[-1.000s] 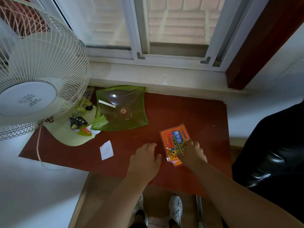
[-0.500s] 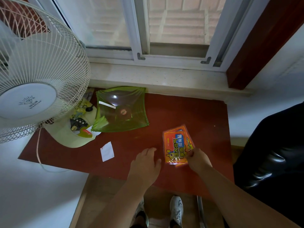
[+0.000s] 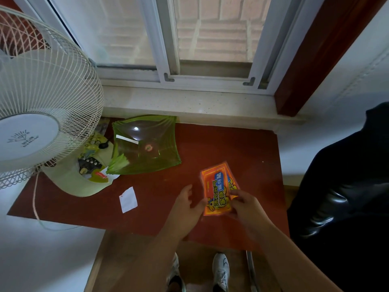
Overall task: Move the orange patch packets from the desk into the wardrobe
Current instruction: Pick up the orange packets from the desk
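Observation:
A small stack of orange patch packets [image 3: 216, 186] with blue and yellow print is over the right part of the red-brown desk [image 3: 242, 148], its near end lifted. My right hand [image 3: 246, 204] grips the packets' near right edge between thumb and fingers. My left hand [image 3: 186, 208] touches their near left edge, fingers spread. No wardrobe is in view.
A green translucent dish [image 3: 145, 144] lies at the desk's back left, beside a white fan [image 3: 42, 106] and its base with a cord. A white paper scrap [image 3: 128, 199] lies near the front. A black chair [image 3: 347, 197] stands at the right. Window and sill lie behind.
My right hand has slid the packets toward the desk's front edge and raised their near end. My left hand has moved right onto their left edge.

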